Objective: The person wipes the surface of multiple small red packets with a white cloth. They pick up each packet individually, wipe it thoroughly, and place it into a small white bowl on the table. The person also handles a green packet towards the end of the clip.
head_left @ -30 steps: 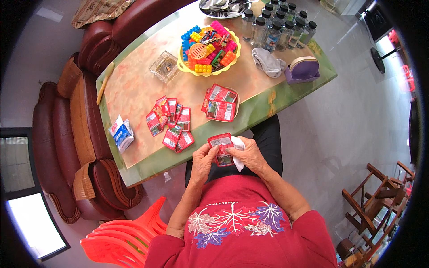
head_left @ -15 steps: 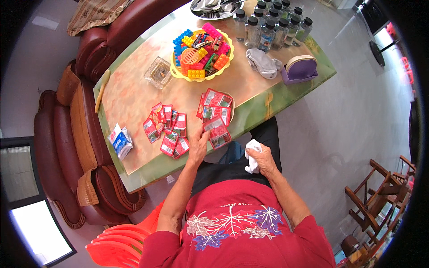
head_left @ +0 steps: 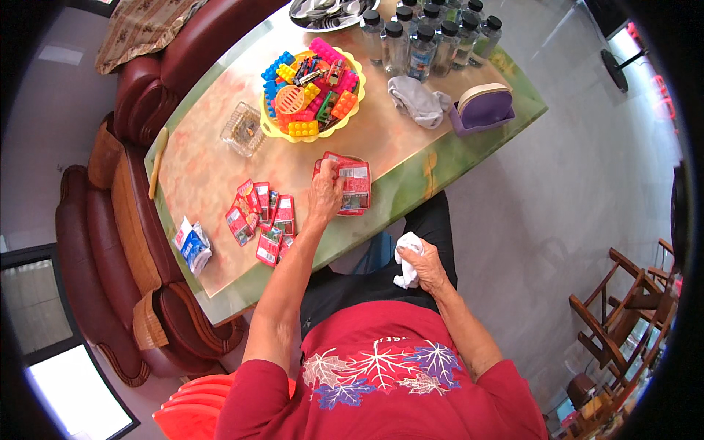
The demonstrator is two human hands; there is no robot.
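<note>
My left hand (head_left: 326,189) is at a pile of flat red packets, its fingers curled on the left edge of the top red packet (head_left: 356,187). The rim of the round container under the pile barely shows. In front of my body, over my lap, my right hand (head_left: 429,268) is closed round a crumpled white cloth (head_left: 407,257). Left of my left forearm, a second loose group of red packets (head_left: 269,246) lies spread on the table, partly overlapping.
On the marbled table (head_left: 198,176) are a yellow basket (head_left: 275,134) of toy bricks, a glass ashtray (head_left: 243,130), a grey cloth (head_left: 418,103), a purple holder (head_left: 484,114), several bottles (head_left: 421,55), a cutlery plate (head_left: 330,28) and a blue-white packet (head_left: 193,246). A sofa (head_left: 121,242) stands left.
My left hand has carried a red packet from the table's near edge up and left onto the pile. The right hand still grips the white cloth. The view has shifted slightly.
</note>
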